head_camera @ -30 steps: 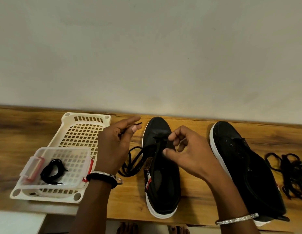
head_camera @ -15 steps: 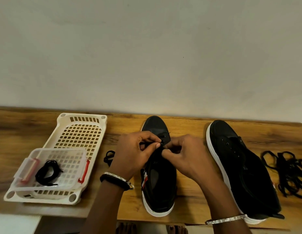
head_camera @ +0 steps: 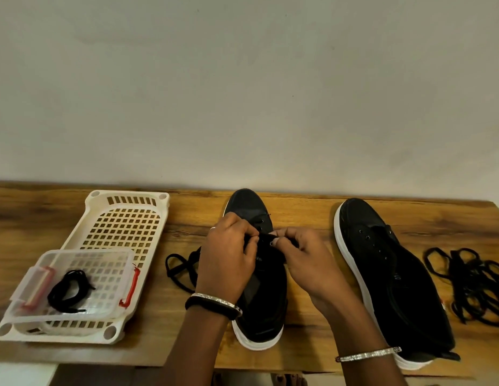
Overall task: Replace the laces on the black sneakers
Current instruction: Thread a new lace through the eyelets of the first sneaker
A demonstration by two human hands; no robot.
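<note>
Head view: both hands meet over the eyelets of the middle black sneaker (head_camera: pixel 259 316), which stands toe to the wall on the wooden worktop (head_camera: pixel 307 213). The left hand (head_camera: pixel 229 257) and the right hand (head_camera: pixel 304 263) each pinch the black lace (head_camera: pixel 266 235) between curled fingertips; its slack (head_camera: pixel 181 267) lies left of the shoe. The second sneaker (head_camera: pixel 396 274) sits unlaced to the right, beside a pile of laces (head_camera: pixel 471 285). Far left, a clear box (head_camera: pixel 84 252) holding a coiled lace (head_camera: pixel 67 291) rests in a cream basket (head_camera: pixel 131 194).

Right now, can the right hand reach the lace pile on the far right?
Probably yes, once it lets go: the right hand pinches a lace at the middle sneaker; only the other sneaker separates it from the lace pile.
</note>
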